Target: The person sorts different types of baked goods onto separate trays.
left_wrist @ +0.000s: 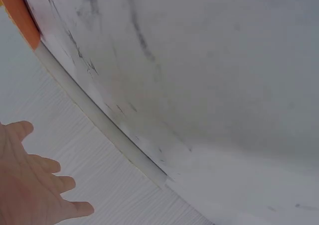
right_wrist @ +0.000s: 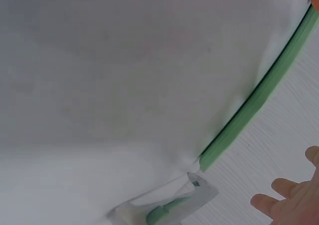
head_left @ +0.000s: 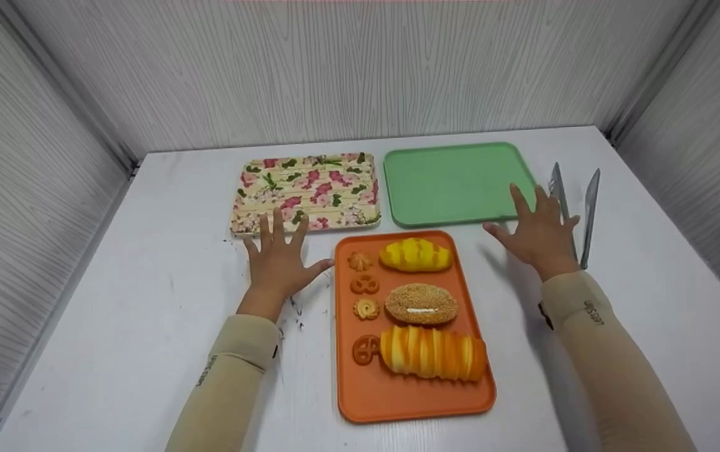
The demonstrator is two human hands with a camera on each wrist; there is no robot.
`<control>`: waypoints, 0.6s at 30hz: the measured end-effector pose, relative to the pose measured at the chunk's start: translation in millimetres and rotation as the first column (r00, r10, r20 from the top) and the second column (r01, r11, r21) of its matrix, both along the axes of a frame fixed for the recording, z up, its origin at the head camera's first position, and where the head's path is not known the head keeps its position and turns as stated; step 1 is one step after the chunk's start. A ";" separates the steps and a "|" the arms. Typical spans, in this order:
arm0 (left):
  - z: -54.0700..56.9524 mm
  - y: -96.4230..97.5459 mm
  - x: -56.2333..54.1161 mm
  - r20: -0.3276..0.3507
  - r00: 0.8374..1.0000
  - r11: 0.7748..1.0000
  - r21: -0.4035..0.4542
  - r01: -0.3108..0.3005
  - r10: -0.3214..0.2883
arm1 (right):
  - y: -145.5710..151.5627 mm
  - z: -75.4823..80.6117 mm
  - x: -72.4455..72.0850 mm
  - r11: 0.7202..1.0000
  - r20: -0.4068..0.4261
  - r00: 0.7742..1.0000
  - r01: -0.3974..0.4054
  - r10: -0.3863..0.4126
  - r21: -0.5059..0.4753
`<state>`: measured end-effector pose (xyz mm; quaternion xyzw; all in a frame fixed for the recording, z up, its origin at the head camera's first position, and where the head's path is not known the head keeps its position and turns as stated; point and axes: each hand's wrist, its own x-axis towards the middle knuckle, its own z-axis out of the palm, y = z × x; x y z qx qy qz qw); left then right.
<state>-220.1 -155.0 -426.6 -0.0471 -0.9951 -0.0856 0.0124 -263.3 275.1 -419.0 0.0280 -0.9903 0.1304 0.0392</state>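
Observation:
My left hand (head_left: 278, 267), fingers spread, hovers by the near edge of the floral tray (head_left: 309, 191), its thumb close to the orange tray (head_left: 413, 402). With fingers also spread, my right hand (head_left: 538, 235) is over the table between the green tray (head_left: 460, 182) and the metal tongs (head_left: 591, 213), overlapping part of the tongs in the head view. Both hands hold nothing. On the orange tray lie a yellow bread (head_left: 416, 255), a seeded bun (head_left: 421, 304) and a ridged loaf (head_left: 433, 353). Down its left side run small cookies (head_left: 366, 308) and pretzels (head_left: 365, 284).
A white table (head_left: 140, 301) carries everything, with dark scuffs near the left hand. Wood-grain panels (head_left: 360, 69) stand at the back and on both sides. The floral and green trays sit side by side behind the orange one.

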 end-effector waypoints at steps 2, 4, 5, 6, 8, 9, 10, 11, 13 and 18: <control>-1.0 1.5 1.5 0.003 1.000 1.000 0.000 0.004 -0.004 | 7.2 -0.1 -0.7 1.000 -0.003 1.000 0.018 -0.018 -0.006; -1.1 2.7 3.2 0.008 1.000 1.000 -0.006 0.007 -0.007 | 14.9 -0.3 -1.4 0.999 0.005 0.999 0.040 -0.040 -0.003; -1.0 3.3 4.1 0.013 1.000 1.000 -0.012 0.009 -0.009 | 18.8 -0.6 -1.7 0.999 0.009 0.999 0.052 -0.052 -0.002; -1.0 3.7 5.1 0.016 1.000 1.000 -0.018 0.013 -0.013 | 22.7 -0.9 -2.1 0.998 0.014 0.998 0.063 -0.063 -0.005; -0.7 4.4 6.9 0.016 1.000 0.999 -0.024 0.022 -0.021 | 30.0 -1.3 -2.7 0.997 0.018 0.996 0.082 -0.082 0.008; -0.6 4.7 7.9 0.012 1.000 0.999 -0.029 0.026 -0.026 | 33.2 -1.4 -3.1 0.996 0.019 0.996 0.091 -0.091 0.009; -0.6 4.9 8.9 0.007 1.000 0.999 -0.029 0.031 -0.030 | 36.2 -1.4 -3.4 0.995 0.019 0.995 0.099 -0.099 0.006; -0.7 4.9 10.0 0.002 0.999 0.999 -0.029 0.035 -0.035 | 39.1 -1.6 -3.8 0.994 0.022 0.994 0.105 -0.106 0.003; -1.4 4.9 12.1 -0.004 0.999 0.999 -0.030 0.040 -0.040 | 44.2 -1.7 -4.2 0.993 0.024 0.993 0.116 -0.116 -0.002; -3.2 4.8 15.9 0.001 0.999 0.998 -0.031 0.051 -0.051 | 54.7 -0.9 -4.9 0.989 0.031 0.989 0.144 -0.143 -0.033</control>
